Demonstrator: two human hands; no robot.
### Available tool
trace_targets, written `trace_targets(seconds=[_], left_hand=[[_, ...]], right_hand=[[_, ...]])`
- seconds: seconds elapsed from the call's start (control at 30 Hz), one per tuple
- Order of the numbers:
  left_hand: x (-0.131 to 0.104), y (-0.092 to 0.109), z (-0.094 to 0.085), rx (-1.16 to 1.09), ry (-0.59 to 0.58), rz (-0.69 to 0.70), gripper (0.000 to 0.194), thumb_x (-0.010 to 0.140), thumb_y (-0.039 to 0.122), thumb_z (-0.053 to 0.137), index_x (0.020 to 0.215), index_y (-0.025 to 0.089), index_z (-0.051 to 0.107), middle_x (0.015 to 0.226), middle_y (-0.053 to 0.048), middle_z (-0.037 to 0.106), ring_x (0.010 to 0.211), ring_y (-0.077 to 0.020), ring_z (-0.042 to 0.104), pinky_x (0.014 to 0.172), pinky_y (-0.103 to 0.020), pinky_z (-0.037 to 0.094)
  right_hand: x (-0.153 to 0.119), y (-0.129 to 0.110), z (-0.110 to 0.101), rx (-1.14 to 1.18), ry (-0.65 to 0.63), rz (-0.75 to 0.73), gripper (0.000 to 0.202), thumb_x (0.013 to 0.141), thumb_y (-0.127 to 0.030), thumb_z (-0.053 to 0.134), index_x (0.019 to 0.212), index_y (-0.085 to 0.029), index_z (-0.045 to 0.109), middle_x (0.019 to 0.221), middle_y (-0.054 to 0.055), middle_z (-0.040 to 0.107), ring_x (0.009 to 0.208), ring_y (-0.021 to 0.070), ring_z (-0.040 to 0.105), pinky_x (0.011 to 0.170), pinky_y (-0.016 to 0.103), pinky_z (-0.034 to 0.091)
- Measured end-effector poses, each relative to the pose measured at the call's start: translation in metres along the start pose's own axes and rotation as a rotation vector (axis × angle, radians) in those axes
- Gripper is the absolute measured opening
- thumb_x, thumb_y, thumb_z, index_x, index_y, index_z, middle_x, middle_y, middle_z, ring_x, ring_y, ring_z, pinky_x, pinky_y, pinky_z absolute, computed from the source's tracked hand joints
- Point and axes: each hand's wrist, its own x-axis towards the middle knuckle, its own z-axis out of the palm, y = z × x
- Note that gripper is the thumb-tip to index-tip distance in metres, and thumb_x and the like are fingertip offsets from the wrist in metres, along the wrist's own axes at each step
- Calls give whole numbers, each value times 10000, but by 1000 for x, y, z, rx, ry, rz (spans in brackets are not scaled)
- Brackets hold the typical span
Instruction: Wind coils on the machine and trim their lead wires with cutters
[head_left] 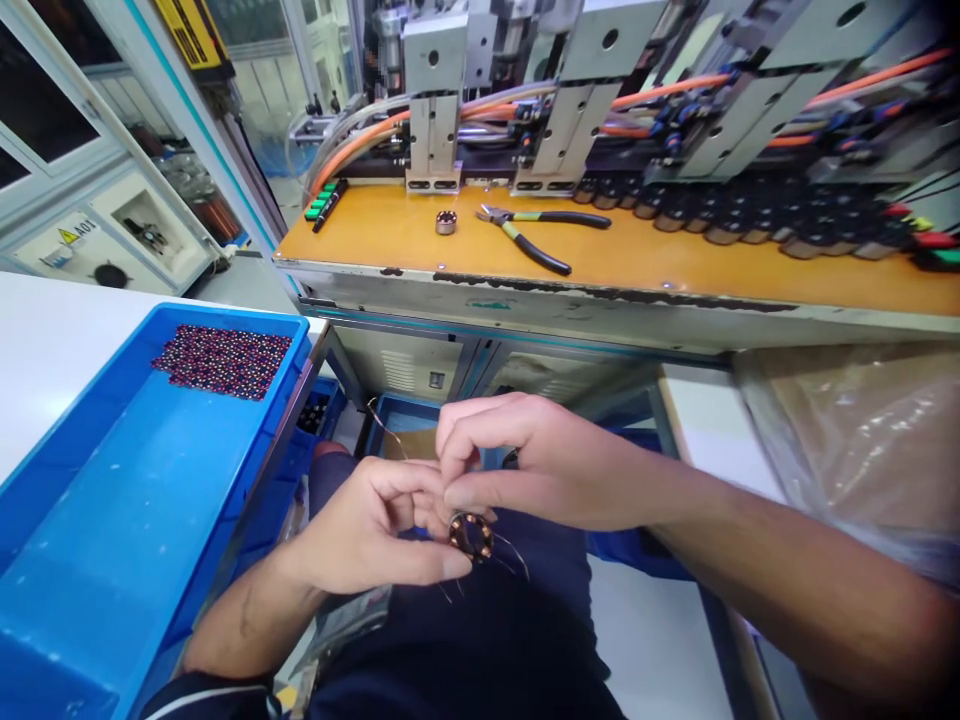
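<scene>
Left hand (375,530): lower centre; thumb and fingers close on the rim of a copper-wound ring (486,545).
Right hand (525,455): centre, just above the ring; thumb and forefinger meet, though whether they pinch anything is unclear.
Blue tray (142,480): left of frame; small dark parts (225,362) fill its far end.
Pliers (510,218): upper centre, handles spread, on the orange ledge (375,230).

A small dark ring (486,540) with copper-coloured coils around its middle is held in the left hand (367,530), face up, thin copper-coloured wires (520,556) trailing beside it.
</scene>
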Motion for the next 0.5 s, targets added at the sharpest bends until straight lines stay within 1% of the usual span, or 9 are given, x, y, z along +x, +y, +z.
trace_targets(seconds=[0.07, 0.13, 0.23, 0.3, 0.37, 0.43, 0.5], left_hand=[[-1, 0, -1, 7, 2, 3, 317, 669, 120, 812, 975, 155, 735, 772, -9, 667, 690, -95, 604, 721, -240, 517], [-2, 0, -2, -3, 14, 49, 326, 680, 100, 804, 992, 170, 743, 812, -17, 691, 706, -95, 628, 722, -228, 528], [-3, -2, -4, -24, 64, 150, 340, 695, 73, 791, 1012, 189, 750, 974, -51, 717, 755, -100, 667, 713, -209, 549], [-3, -5, -5, -25, 100, 232, 370, 692, 64, 794, 1034, 198, 746, 1069, -76, 712, 793, -114, 686, 720, -215, 565], [-3, -6, -5, -2, 121, 318, 393, 684, 64, 800, 1050, 197, 743, 1089, -96, 710, 831, -136, 697, 745, -235, 579], [-2, -7, -6, 44, 125, 392, 384, 673, 70, 808, 1033, 189, 752, 1057, -107, 716, 856, -156, 699, 761, -253, 588], [0, -6, -5, 88, 122, 429, 359, 665, 69, 809, 1002, 184, 764, 1039, -110, 713, 850, -158, 695, 756, -252, 591]], right_hand=[[2, 1, 3, -16, 19, 2, 125, 865, -175, 658, 745, -144, 642, 775, -7, 594, 701, 75, 563, 650, 191, 443], [0, 0, 5, -27, 78, 23, 156, 869, -185, 642, 718, -151, 626, 750, -10, 593, 683, 79, 548, 632, 196, 431], [-8, -4, 8, -36, 243, 132, 182, 863, -197, 622, 685, -164, 601, 731, -11, 586, 665, 87, 523, 613, 207, 408], [-16, -7, 10, -28, 313, 223, 188, 860, -234, 621, 684, -171, 595, 724, -5, 586, 672, 99, 519, 599, 216, 395], [-22, -8, 11, -1, 324, 283, 207, 863, -287, 619, 692, -173, 597, 715, -1, 586, 669, 106, 512, 577, 222, 381], [-27, -10, 12, 39, 310, 321, 231, 860, -328, 625, 693, -172, 597, 692, -7, 577, 640, 99, 491, 548, 219, 363], [-28, -13, 13, 90, 287, 354, 228, 844, -339, 647, 696, -171, 603, 661, -19, 567, 607, 87, 471, 530, 209, 352]])
